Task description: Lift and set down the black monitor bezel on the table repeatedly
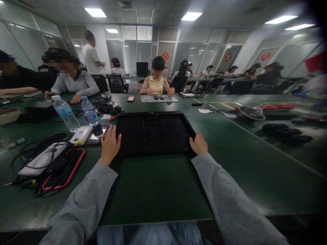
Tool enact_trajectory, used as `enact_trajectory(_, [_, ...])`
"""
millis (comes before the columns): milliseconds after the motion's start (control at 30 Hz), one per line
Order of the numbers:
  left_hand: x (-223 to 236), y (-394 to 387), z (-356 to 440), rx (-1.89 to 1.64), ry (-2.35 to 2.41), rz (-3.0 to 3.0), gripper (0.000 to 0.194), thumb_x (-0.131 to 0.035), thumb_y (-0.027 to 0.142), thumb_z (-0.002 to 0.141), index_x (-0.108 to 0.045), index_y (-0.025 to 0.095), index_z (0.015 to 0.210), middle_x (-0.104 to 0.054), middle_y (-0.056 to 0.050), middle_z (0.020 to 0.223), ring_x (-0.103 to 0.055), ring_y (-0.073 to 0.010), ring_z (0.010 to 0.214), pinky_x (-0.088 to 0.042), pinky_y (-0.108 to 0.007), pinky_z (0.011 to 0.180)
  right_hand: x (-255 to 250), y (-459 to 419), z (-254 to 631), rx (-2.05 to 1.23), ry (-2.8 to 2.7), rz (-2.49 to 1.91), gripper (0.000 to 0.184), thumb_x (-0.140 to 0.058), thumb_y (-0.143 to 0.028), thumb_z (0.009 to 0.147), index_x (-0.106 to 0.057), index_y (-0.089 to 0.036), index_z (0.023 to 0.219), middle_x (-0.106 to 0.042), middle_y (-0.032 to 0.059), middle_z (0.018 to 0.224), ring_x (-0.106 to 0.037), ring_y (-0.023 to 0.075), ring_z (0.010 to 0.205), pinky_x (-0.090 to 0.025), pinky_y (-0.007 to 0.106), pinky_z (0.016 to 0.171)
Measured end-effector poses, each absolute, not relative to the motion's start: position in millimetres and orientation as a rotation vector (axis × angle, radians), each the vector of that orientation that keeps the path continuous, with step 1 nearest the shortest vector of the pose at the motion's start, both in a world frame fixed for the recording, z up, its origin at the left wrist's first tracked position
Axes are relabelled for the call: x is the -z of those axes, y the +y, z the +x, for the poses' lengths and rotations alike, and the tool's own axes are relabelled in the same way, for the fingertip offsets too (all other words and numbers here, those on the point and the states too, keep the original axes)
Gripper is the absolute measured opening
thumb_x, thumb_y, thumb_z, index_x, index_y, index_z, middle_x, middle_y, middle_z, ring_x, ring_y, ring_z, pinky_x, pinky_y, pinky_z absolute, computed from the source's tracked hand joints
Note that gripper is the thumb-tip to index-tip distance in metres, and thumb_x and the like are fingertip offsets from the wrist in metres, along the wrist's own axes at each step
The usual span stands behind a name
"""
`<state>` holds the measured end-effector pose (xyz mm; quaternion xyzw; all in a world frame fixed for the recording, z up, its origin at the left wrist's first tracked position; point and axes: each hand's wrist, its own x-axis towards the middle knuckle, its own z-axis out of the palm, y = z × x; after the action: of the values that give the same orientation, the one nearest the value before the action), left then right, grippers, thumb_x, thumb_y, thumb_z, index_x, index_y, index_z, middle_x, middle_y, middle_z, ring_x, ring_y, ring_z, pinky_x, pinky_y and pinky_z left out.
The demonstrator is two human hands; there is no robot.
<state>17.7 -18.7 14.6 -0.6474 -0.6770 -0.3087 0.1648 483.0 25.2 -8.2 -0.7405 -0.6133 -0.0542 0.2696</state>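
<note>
A shallow black monitor casing (154,136) lies on the green table in front of me, its raised rim around a recessed inside with thin ridges. My left hand (110,144) is at the casing's left edge, palm side against it, fingers apart and pointing up and away. At the right edge, my right hand (199,143) has its fingers curled around the rim, with the thumb towards the inside. The far sides of the fingers on the right are partly hidden.
To my left are two water bottles (66,114), white power banks (43,159), tangled black cables and a pink-edged phone (66,170). A person (157,83) works across the table. Wires (219,105) and a round metallic object (251,113) lie at the right.
</note>
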Motion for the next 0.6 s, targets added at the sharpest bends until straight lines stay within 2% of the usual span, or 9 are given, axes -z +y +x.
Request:
enact_trajectory(167, [-12.5,-17.6,16.6,0.876,-1.947,-1.85,0.06,-0.034,0.046,0.103,-0.044,0.014,0.153,-0.035,-0.019,0.163,-0.042,-0.0356,0.145,-0.04,-0.055,0.112,7.4,25.2,481.9,0.144,-1.643,-1.998,0.055,-0.043,-0.029,0.095,-0.044,-0.004,0.143,-0.058,0.0254,0.137,-0.057,0.0321,0.126,-0.045,0.045,0.104])
enact_trajectory(367, [-8.8,-17.6,15.9,0.758,-1.98,-1.98,0.059,-0.033,0.046,0.103,-0.05,0.011,0.147,-0.04,-0.02,0.16,-0.044,-0.0349,0.143,-0.042,-0.054,0.111,6.8,24.1,482.5,0.135,-1.66,-1.999,0.056,-0.042,-0.03,0.095,-0.045,-0.002,0.144,-0.06,0.025,0.133,-0.057,0.0327,0.126,-0.046,0.044,0.103])
enact_trajectory(533, [-11.4,-18.9,18.1,0.85,-1.956,-1.814,0.063,-0.032,0.047,0.103,-0.037,0.012,0.156,-0.028,-0.02,0.166,-0.034,-0.034,0.15,-0.03,-0.06,0.118,7.8,24.5,483.1,0.123,-1.646,-2.004,0.056,-0.042,-0.03,0.095,-0.044,-0.004,0.145,-0.06,0.0237,0.133,-0.057,0.0318,0.127,-0.045,0.045,0.104])
enact_trajectory(600, [-11.3,-18.9,17.7,0.828,-1.944,-1.856,0.062,-0.031,0.046,0.103,-0.037,0.014,0.156,-0.029,-0.018,0.166,-0.034,-0.033,0.15,-0.03,-0.059,0.119,7.6,24.3,482.9,0.115,-1.641,-2.006,0.056,-0.043,-0.031,0.095,-0.044,-0.005,0.145,-0.06,0.0242,0.134,-0.057,0.032,0.127,-0.045,0.045,0.104])
